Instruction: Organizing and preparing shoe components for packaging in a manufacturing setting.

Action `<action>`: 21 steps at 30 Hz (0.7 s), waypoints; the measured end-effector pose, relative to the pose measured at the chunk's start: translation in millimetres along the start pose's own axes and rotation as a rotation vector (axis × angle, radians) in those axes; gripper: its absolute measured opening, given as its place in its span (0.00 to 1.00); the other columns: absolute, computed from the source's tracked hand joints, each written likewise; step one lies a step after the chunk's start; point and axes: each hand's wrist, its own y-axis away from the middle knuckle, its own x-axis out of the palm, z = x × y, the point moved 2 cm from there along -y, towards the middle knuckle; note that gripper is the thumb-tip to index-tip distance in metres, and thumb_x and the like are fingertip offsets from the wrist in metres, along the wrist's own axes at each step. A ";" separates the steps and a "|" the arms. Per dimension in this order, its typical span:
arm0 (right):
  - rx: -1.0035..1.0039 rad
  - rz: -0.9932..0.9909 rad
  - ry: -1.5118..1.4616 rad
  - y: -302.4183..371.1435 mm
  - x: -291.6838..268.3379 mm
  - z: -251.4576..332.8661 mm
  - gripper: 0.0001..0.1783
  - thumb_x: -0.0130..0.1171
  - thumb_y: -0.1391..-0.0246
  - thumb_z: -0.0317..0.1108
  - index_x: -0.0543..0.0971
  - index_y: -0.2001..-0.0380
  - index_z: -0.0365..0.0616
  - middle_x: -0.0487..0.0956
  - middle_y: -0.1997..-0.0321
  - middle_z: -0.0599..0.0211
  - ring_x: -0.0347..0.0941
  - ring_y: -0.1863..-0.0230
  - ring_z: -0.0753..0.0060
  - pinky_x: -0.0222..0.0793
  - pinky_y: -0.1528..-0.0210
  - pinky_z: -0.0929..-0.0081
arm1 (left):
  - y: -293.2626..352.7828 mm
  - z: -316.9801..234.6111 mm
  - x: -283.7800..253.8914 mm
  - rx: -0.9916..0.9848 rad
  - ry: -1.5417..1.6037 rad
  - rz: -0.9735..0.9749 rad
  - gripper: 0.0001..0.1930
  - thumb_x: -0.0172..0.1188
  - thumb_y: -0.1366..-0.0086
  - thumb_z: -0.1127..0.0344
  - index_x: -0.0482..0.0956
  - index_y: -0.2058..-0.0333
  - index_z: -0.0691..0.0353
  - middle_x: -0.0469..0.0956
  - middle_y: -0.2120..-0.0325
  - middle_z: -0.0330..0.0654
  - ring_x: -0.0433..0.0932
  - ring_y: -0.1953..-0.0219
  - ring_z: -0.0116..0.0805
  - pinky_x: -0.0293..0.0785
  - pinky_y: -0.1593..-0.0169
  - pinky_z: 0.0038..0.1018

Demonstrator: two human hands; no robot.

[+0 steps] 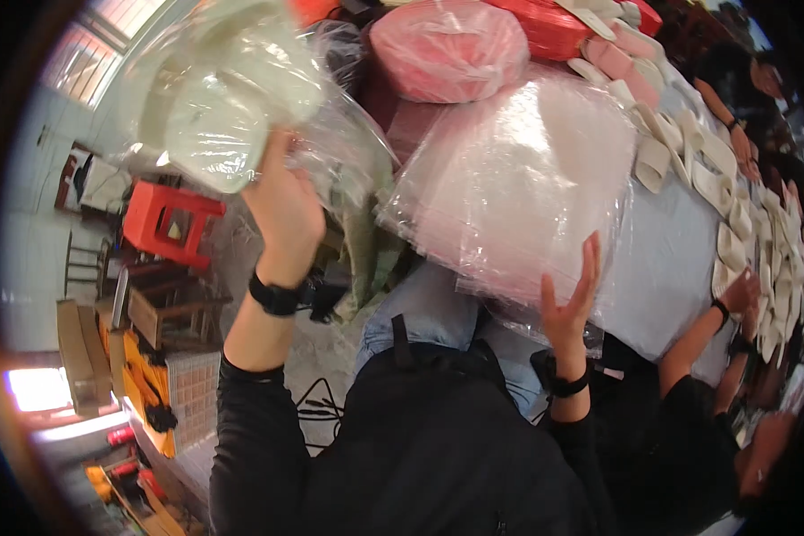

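Observation:
Raised at the upper left, my left hand [286,201] is closed on a clear plastic bag with pale green slippers [214,125] inside. The film bulges loosely around them and hangs over toward the table. My right hand [572,308] is at the near edge of a stack of flat clear plastic bags [527,170], its fingers spread and holding nothing. Whether its fingertips touch the top bag, I cannot tell. The stack lies on the table [665,259] before me.
Behind the stack sits a pink plastic-wrapped bundle [451,49], with red packing material [545,27] beside it. Several cream slippers [715,170] line the table at right, where other people's hands [740,290] work. A red stool [170,223] stands at left.

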 end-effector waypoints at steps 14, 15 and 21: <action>0.243 0.070 0.164 2.5 23.0 -45.7 0.40 0.57 0.54 0.29 0.53 0.38 0.35 0.46 0.31 0.41 0.47 0.34 0.41 0.47 0.36 0.55 | 83.4 218.6 -219.4 -0.272 -0.432 -0.183 0.19 0.49 0.40 0.76 0.66 0.50 0.76 0.70 0.50 0.50 0.70 0.51 0.41 0.63 0.47 0.31; 0.283 0.076 0.226 9.8 13.9 -59.4 0.41 0.57 0.54 0.31 0.53 0.38 0.35 0.47 0.32 0.40 0.48 0.35 0.40 0.48 0.37 0.54 | 106.0 225.9 -187.8 -0.386 -0.434 -0.131 0.19 0.50 0.40 0.75 0.67 0.50 0.72 0.71 0.53 0.47 0.70 0.53 0.39 0.63 0.48 0.31; 0.296 0.156 0.294 19.4 28.9 -70.2 0.42 0.56 0.53 0.32 0.50 0.37 0.33 0.50 0.33 0.40 0.46 0.33 0.41 0.44 0.34 0.52 | 104.5 241.7 -180.2 -0.676 -0.442 0.166 0.14 0.50 0.42 0.74 0.68 0.55 0.69 0.72 0.64 0.48 0.71 0.64 0.40 0.66 0.61 0.31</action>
